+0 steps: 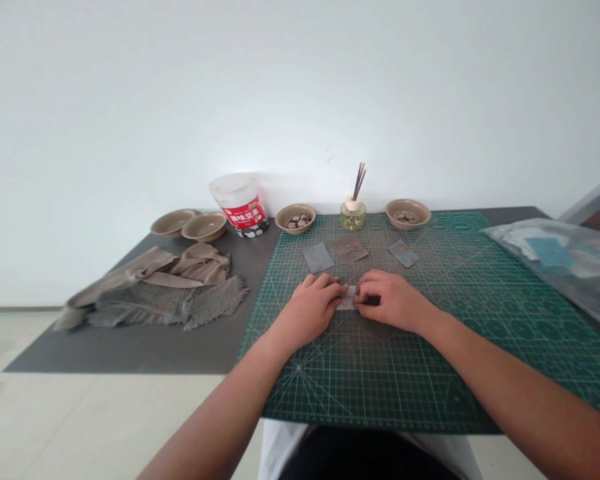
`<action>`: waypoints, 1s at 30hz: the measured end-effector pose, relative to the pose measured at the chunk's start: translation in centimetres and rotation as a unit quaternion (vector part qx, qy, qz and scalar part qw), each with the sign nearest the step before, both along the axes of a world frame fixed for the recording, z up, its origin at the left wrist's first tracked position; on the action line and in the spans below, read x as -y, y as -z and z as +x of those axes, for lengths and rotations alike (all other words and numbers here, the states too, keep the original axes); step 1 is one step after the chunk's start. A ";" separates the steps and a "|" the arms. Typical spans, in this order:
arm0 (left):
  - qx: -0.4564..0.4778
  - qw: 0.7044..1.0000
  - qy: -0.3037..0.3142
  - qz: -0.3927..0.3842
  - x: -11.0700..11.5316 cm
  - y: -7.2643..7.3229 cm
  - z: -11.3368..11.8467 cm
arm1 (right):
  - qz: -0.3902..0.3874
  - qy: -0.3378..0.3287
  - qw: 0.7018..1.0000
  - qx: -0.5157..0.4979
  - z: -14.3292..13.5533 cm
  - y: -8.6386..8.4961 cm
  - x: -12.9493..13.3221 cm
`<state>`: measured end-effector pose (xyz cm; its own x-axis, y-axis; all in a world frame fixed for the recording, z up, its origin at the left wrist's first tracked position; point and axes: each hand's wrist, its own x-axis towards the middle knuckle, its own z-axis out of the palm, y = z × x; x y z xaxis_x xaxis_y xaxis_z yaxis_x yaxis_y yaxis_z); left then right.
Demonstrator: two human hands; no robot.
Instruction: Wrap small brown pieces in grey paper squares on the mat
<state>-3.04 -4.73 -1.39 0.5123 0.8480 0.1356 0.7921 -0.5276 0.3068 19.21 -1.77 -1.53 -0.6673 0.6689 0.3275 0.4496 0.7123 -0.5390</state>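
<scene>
A small pale flat piece (347,298), its kind not clear, lies on the green cutting mat (350,380) between my hands. My left hand (311,305) is closed, its fingertips pressed on the left side of this piece. At the right side, my right hand (393,301) pinches the edge between thumb and fingers. Much of the piece is hidden under the fingers. Just beyond the hands lie a grey square sheet (318,257), a brownish square sheet (351,249) and a smaller grey sheet (403,253).
Along the wall stand a bowl of brownish lumps (296,219), a reed diffuser (353,215), another bowl (408,214) and a plastic tub (240,205). Two bowls stand farther left, behind crumpled brown-grey cloth (155,287). A clear plastic bag (555,257) lies at right.
</scene>
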 end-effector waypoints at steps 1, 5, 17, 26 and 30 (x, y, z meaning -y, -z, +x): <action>-0.001 1.000 0.001 0.000 0.0 0.0 0.0 | -0.002 -0.012 1.000 -0.002 0.0 -0.1 0.0; 0.004 1.000 0.003 0.002 -0.1 0.1 -0.1 | 0.000 0.031 1.000 0.003 -0.1 -0.1 0.1; 0.000 1.000 0.007 0.004 0.0 0.1 -0.1 | -0.001 0.059 0.998 0.009 -0.1 0.1 0.1; 0.002 1.000 0.007 0.003 0.0 0.0 -0.1 | -0.011 0.009 1.000 0.009 0.0 -0.1 0.2; -0.001 1.000 0.006 0.003 -0.1 0.0 -0.1 | -0.007 -0.008 1.000 0.009 0.1 -0.1 0.2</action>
